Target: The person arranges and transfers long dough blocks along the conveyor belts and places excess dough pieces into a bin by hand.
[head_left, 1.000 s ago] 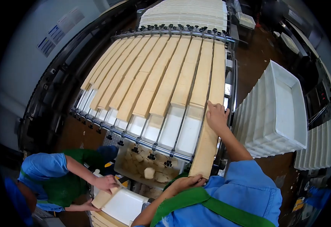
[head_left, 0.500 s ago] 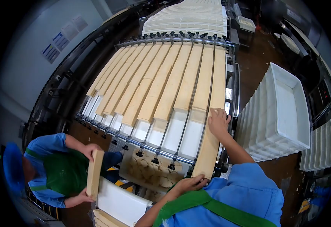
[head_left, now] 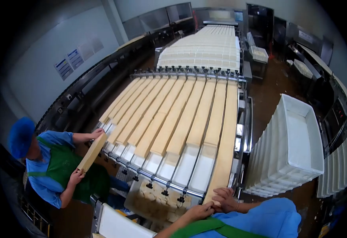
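Observation:
At the conveyor's near right corner, my left hand (head_left: 199, 211) closes on the near end of the rightmost long, pale-yellow strip (head_left: 224, 150). My right hand (head_left: 224, 198) is beside it, fingers curled over the same end, partly overlapping my left fingers. The strip lies in its lane and reaches back to the far roller bar. Similar strips (head_left: 181, 117) lie side by side to the left, in lanes split by thin rods. Their near ends stop short of the front bar, with white belt (head_left: 181, 168) showing.
At left, a co-worker (head_left: 58, 166) in a blue cap holds a short bar (head_left: 91, 153) in both hands. Under the front edge sits a tub of broken pieces (head_left: 153, 202). Stacked white crates (head_left: 280, 154) stand to my right. A metal bar with black knobs (head_left: 193, 74) crosses the conveyor.
My right hand has come back along the strip to its near end, beside my left hand. The co-worker's bar has moved toward the conveyor and tilted. My view has lifted.

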`<state>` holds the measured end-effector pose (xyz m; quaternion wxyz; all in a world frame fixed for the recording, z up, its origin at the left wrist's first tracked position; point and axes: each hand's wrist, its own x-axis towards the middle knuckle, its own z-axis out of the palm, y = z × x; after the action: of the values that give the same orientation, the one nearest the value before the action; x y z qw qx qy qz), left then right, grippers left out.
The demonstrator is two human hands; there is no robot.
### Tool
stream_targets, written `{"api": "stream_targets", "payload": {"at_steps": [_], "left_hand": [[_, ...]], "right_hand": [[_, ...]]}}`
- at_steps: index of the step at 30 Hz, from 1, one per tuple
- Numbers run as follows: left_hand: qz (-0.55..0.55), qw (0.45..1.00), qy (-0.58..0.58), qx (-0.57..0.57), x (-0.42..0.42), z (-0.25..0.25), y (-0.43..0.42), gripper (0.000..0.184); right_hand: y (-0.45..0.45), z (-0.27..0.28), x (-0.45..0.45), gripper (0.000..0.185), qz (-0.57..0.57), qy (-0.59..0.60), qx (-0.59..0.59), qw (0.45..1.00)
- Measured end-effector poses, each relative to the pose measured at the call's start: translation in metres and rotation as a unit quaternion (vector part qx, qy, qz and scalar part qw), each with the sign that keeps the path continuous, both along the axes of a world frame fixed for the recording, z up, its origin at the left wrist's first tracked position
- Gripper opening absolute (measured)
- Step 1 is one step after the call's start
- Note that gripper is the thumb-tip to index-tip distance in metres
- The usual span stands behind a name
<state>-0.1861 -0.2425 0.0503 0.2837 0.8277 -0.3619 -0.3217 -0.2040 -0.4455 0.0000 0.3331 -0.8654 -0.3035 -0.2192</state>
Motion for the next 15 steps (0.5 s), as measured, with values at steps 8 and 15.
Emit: {"api": "stream_targets", "payload": {"at_steps": [8, 15], "left_hand": [[0.189, 0.917, -0.313, -0.157, -0.019, -0.024, 0.094, 0.026], [0.589, 0.735, -0.313, 0.124, -0.088, -0.096, 0.168, 0.033]], "right_hand": [[-0.008, 0.019, 0.003, 0.027, 0.051, -0.06, -0.126, 0.989], [-0.02, -0.028, 0.013, 0.038, 0.09, -0.193, -0.098, 0.972]]}}
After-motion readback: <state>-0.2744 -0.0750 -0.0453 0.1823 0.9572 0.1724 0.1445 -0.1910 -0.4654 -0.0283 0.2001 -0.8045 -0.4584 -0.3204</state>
